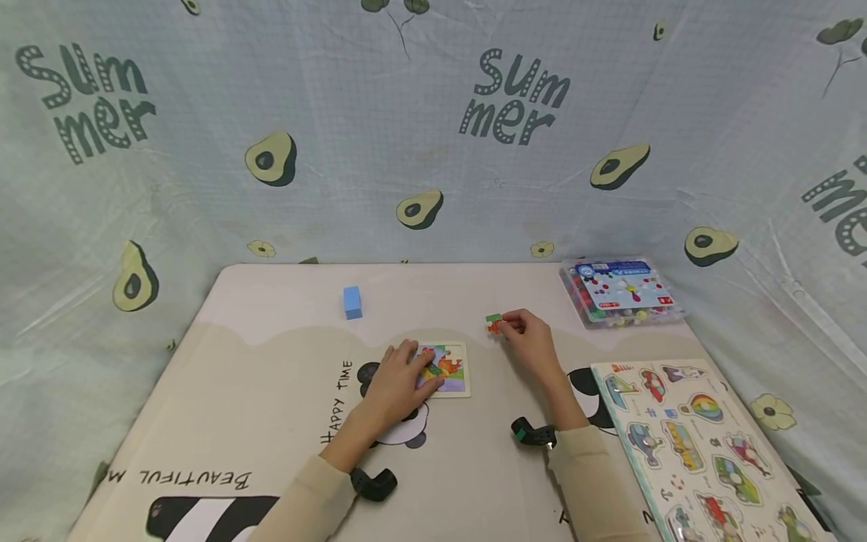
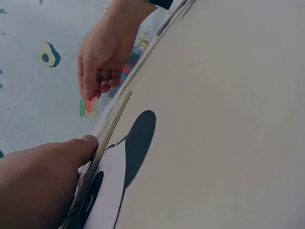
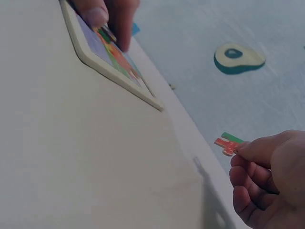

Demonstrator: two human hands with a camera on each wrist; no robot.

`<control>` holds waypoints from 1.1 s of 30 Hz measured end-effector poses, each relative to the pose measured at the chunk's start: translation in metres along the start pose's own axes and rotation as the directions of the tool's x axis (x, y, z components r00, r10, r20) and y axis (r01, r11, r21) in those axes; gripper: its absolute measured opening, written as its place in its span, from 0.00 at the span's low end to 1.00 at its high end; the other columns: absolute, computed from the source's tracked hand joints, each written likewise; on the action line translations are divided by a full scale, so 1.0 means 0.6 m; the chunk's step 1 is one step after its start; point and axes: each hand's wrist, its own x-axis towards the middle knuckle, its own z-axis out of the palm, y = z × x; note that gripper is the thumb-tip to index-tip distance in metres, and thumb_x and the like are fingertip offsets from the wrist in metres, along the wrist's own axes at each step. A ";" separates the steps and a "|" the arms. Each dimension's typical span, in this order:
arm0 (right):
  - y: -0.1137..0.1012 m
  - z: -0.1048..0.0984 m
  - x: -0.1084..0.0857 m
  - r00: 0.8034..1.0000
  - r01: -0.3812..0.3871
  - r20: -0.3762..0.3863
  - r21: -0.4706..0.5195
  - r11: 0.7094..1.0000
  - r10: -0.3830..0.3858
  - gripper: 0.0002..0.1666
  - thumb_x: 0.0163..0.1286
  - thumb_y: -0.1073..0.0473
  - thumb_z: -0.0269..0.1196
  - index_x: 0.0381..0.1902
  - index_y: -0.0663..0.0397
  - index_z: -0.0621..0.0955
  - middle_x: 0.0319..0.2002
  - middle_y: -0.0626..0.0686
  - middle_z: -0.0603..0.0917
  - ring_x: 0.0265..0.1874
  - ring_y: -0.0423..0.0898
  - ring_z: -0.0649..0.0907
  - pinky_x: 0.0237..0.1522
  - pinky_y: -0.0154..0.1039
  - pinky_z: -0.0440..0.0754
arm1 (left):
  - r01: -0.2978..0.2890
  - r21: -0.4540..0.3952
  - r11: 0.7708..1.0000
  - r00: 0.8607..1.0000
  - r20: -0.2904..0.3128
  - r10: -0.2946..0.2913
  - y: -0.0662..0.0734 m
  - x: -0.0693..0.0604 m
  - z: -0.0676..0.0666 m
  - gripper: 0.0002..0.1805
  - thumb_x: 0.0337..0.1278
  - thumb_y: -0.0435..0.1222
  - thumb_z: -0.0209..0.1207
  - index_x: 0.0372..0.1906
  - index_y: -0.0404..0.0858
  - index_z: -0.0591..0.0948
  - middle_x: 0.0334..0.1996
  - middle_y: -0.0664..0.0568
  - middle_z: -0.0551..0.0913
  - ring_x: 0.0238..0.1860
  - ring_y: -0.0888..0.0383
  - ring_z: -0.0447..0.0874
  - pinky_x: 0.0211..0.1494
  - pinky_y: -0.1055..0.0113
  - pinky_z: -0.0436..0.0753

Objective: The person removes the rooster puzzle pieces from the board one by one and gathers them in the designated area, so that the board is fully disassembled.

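The worktop [image 1: 257,384] bears printed panda figures [image 1: 406,430] and lettering [image 1: 336,403]. A blue block [image 1: 352,302] rests toward its far edge, left of centre. A clear plastic case [image 1: 623,291] occupies the far right corner; its coloured contents [image 1: 597,314] are possibly beads, too small to confirm. A picture board [image 1: 707,455] lies nearer, along the right side. Sheeting [image 1: 352,105] printed with avocados [image 1: 420,209] and "SUMMER" hangs behind and at both sides.

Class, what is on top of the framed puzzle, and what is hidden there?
The left hand rests on the framed puzzle; orange, green and purple picture areas show beside it. Whatever lies directly under that hand is covered.
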 end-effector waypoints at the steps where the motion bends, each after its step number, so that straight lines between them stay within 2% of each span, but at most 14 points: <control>1: 0.003 -0.004 0.002 1.000 -0.007 -0.008 0.004 1.000 0.007 0.13 0.71 0.58 0.64 0.47 0.61 0.83 0.36 0.58 0.86 0.33 0.45 0.81 0.35 0.28 0.77 | -0.001 -0.001 1.000 1.000 -0.001 0.001 0.000 0.001 0.000 0.30 0.65 0.55 0.60 0.62 0.40 0.80 0.61 0.36 0.74 0.65 0.39 0.74 0.74 0.39 0.64; 11: 0.024 -0.043 0.025 0.988 -0.136 -0.072 0.002 0.991 0.135 0.15 0.73 0.55 0.62 0.48 0.62 0.84 0.38 0.61 0.87 0.32 0.46 0.82 0.32 0.28 0.76 | -0.024 -0.012 1.000 0.999 -0.024 0.023 0.001 0.011 0.006 0.28 0.64 0.54 0.61 0.60 0.40 0.81 0.59 0.37 0.76 0.62 0.39 0.76 0.72 0.38 0.66; 17: 0.042 -0.054 0.040 0.982 -0.168 -0.095 -0.016 0.986 0.166 0.17 0.74 0.53 0.61 0.49 0.61 0.84 0.39 0.60 0.86 0.33 0.46 0.81 0.33 0.28 0.76 | -0.014 -0.005 1.000 1.000 -0.022 0.014 0.001 0.011 0.009 0.28 0.64 0.54 0.61 0.60 0.40 0.81 0.59 0.36 0.75 0.62 0.39 0.76 0.72 0.38 0.66; 24: 0.065 -0.063 0.039 0.970 -0.221 -0.113 -0.035 0.975 0.216 0.18 0.74 0.54 0.61 0.50 0.62 0.84 0.39 0.59 0.84 0.33 0.45 0.78 0.33 0.31 0.74 | 0.004 -0.020 1.000 1.000 -0.007 -0.004 0.002 0.002 0.005 0.28 0.63 0.53 0.61 0.60 0.40 0.81 0.60 0.37 0.75 0.63 0.39 0.75 0.73 0.38 0.65; 33: 0.064 -0.071 0.039 0.956 -0.272 -0.143 -0.096 0.957 0.257 0.18 0.75 0.55 0.58 0.51 0.64 0.83 0.43 0.62 0.83 0.38 0.51 0.77 0.37 0.36 0.71 | -0.001 -0.013 1.000 1.000 -0.021 0.000 -0.001 0.002 0.005 0.29 0.63 0.54 0.61 0.61 0.40 0.81 0.61 0.36 0.75 0.64 0.39 0.75 0.74 0.39 0.65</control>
